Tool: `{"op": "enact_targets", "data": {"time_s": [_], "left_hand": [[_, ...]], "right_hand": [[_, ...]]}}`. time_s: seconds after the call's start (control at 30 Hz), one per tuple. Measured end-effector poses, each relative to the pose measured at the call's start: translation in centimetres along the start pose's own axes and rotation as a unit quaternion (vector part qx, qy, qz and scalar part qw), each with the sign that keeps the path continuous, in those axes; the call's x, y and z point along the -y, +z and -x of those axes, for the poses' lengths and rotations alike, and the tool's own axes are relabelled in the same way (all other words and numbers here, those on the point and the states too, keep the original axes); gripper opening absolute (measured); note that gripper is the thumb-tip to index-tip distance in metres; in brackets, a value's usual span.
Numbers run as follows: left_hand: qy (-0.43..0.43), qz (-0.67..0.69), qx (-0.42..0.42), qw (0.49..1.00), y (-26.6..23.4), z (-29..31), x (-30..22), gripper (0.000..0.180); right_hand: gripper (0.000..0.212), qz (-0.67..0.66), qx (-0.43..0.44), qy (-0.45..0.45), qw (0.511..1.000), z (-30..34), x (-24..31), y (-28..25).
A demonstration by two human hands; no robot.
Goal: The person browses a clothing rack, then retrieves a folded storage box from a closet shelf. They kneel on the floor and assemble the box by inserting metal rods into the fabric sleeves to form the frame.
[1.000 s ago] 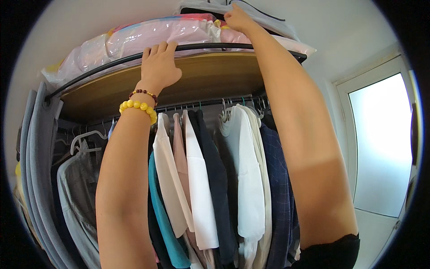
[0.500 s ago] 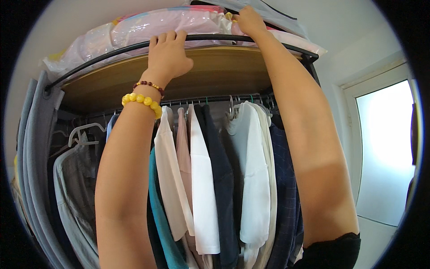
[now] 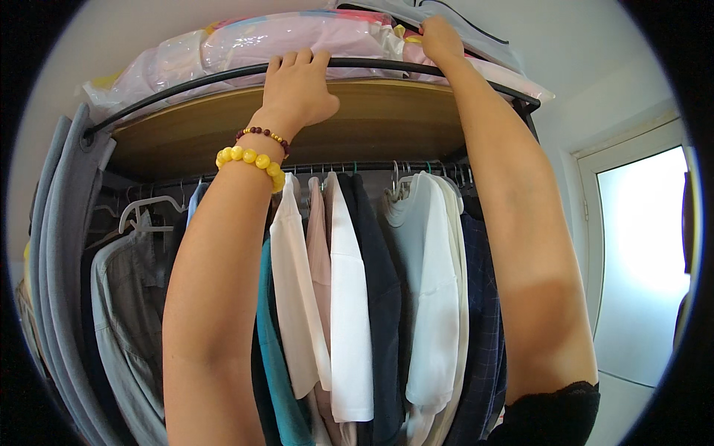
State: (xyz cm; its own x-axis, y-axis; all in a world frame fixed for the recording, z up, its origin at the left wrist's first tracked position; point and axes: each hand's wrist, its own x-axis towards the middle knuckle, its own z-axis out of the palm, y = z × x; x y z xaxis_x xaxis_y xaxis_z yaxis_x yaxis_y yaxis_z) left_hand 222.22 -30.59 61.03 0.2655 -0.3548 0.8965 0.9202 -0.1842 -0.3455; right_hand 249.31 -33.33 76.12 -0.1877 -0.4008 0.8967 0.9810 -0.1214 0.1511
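Observation:
Overhead, my left hand [image 3: 299, 91] has its fingers hooked over the curved black rail [image 3: 216, 77] along the front of the top shelf. A dark red bead bracelet and a larger yellow bead bracelet circle that wrist. Farther back and to the right, my right hand [image 3: 443, 46] is closed at the edge of a grey translucent bag with black trim [image 3: 480, 41]; its fingertips are hidden, so what it grips cannot be made out. Clear plastic-wrapped pink bedding [image 3: 290, 41] fills the shelf behind the rail, left of my right hand.
Below the wooden shelf [image 3: 223, 119], shirts hang from a rod, among them a white shirt [image 3: 349, 297], a teal garment [image 3: 279, 349] and a grey shirt [image 3: 126, 305]. A grey curtain [image 3: 63, 245] hangs at the left. At the right stands a door with frosted glass [image 3: 639, 253].
The whole view has shifted slightly, so the rack appears a little farther right. My left hand stays on the rail; my right hand has moved slightly right along the bag's edge.

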Motion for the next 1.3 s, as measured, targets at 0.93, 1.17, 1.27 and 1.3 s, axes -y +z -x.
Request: {"op": "enact_targets", "data": {"time_s": [0.93, 1.17, 1.27, 1.3], "left_hand": [[-0.029, 0.128, 0.067, 0.989, -2.8, 0.7, -2.3, 0.079], [-0.254, 0.779, 0.114, 0.562, -9.8, 3.1, -8.7, 0.076], [-0.255, 0.863, 0.092, 0.426, -14.6, 2.8, -12.1, 0.088], [-0.253, 0.870, 0.090, 0.414, -15.5, 2.9, -12.8, 0.092]], "right_hand": [[0.060, -0.109, 0.003, 0.028, 0.994, 1.1, -6.4, -25.3], [0.027, -0.204, -0.194, -0.148, 0.948, 10.9, -5.1, -26.7], [0.018, -0.145, -0.193, -0.202, 0.949, 16.6, -4.2, -30.2], [0.016, -0.153, -0.191, -0.225, 0.943, 18.2, -4.2, -31.4]]}}
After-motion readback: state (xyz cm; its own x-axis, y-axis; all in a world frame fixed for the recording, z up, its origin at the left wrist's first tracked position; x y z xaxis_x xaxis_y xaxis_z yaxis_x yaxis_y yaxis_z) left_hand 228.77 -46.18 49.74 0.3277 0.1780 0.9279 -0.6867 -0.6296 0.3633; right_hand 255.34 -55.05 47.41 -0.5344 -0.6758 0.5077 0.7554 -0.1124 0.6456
